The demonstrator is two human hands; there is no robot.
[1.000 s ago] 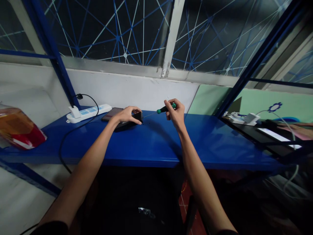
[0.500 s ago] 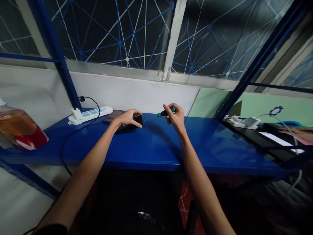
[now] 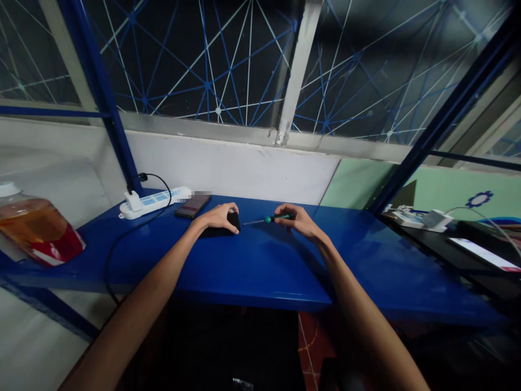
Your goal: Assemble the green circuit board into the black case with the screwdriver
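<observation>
Pinched between thumb and fingers, the black object (image 3: pixel 233 221) sits in the left hand (image 3: pixel 215 216), its end face turned right, near the back of the blue worktop (image 3: pixel 260 266). The right hand (image 3: pixel 299 218) has its grip closed round the green-and-black handle of a screwdriver (image 3: pixel 279 218), whose thin shaft points left at that face. Whether the tip touches it or stops just short, I cannot tell.

The likeliest trouble is a slip: with the shaft coming in at a slant, a sideways push could skid the tip off the face and towards the left thumb beside it. A loose left grip could also let the object twist or slide on the smooth paint under pressure.

Compared with half a second ago, the right hand is lower beside the object and the screwdriver lies flatter, the right forearm swung further out. The left grip looks much the same. The whole view has shifted too, so the scene sits lower.
</observation>
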